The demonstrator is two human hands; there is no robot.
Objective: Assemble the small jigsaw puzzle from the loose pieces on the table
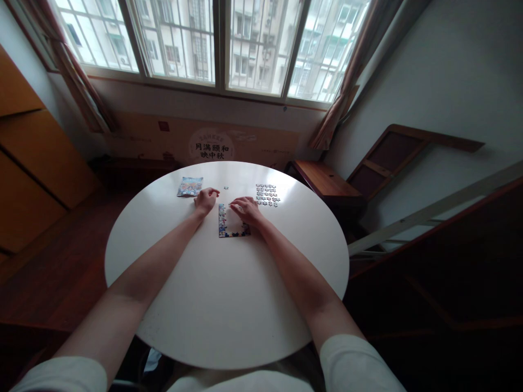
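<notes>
Jigsaw border [222, 224], one picture sheet [190, 187], two hands [207, 201] [247, 208]

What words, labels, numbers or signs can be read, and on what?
"月满颐和": on the panel below the window, top line.
"映中秋": same panel, second line.
Arched lettering, red square and side print there: too small or blurred to read.
Colourful sheet, puzzle: any print too small to read.
</notes>
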